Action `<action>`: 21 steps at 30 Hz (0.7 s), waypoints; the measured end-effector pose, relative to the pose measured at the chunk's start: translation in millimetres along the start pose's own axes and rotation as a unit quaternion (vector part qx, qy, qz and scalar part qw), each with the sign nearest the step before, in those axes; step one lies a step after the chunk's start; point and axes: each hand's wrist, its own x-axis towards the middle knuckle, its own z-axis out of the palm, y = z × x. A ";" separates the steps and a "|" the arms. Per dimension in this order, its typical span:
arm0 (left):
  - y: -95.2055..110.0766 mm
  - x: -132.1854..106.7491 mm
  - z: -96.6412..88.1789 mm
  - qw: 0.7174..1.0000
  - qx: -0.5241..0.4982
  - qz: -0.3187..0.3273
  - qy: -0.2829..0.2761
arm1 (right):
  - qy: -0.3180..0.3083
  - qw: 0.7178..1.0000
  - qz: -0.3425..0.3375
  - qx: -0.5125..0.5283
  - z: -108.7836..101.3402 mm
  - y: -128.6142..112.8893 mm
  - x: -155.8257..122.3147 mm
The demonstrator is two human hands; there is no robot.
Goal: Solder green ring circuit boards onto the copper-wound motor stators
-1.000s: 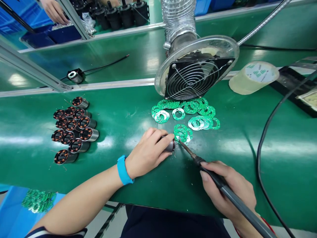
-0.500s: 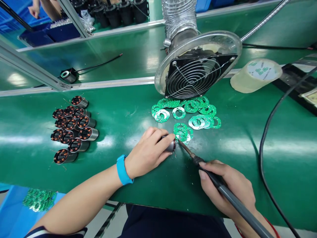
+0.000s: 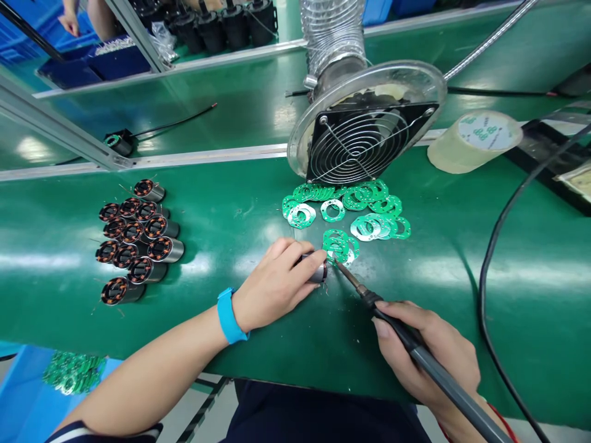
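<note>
My left hand is closed around a motor stator, a silvery cylinder lying on its side with thin wires at its right end. The fingers hide most of it. In my right hand is a soldering iron, held like a pen, its tip up and to the left. That tip is close to the stator's right end and the lower edge of a small pile of green ring-shaped circuit boards; whether it touches either I cannot tell.
More ring boards lie below a fume extractor fan. Several wound stators stand grouped at left. A tape roll and a black cable are at right. A blue bin holds boards. Another person's hand shows top left.
My right hand and the soldering iron have shifted very slightly to the right. The small black part with a cable on the far bench has moved left. My left hand keeps its hold.
</note>
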 end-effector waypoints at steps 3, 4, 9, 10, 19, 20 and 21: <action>0.2 0.4 -0.6 1.000 0.002 0.000 0.002 | -0.015 1.000 -0.005 0.008 1.4 0.3 1.7; 0.2 0.6 -0.7 1.000 0.003 0.000 0.002 | -0.019 1.000 -0.004 0.013 1.6 0.4 1.9; 0.0 0.7 -1.0 1.000 0.003 -0.002 -0.005 | -0.021 0.999 0.026 0.035 -0.2 0.1 -1.9; 0.0 0.6 -0.9 1.000 0.001 -0.004 -0.006 | -0.015 0.999 0.032 0.037 -0.7 -0.1 -3.1; 0.8 0.4 -1.6 1.000 0.007 -0.008 -0.013 | -0.017 0.997 0.047 0.062 -2.0 0.9 1.8; 1.0 0.5 -1.8 1.000 0.009 -0.007 -0.013 | -0.027 0.997 0.042 0.056 -2.9 1.3 3.5; 1.2 0.6 -2.0 1.000 0.010 -0.006 -0.014 | -0.038 0.997 0.038 0.048 -4.2 1.5 5.0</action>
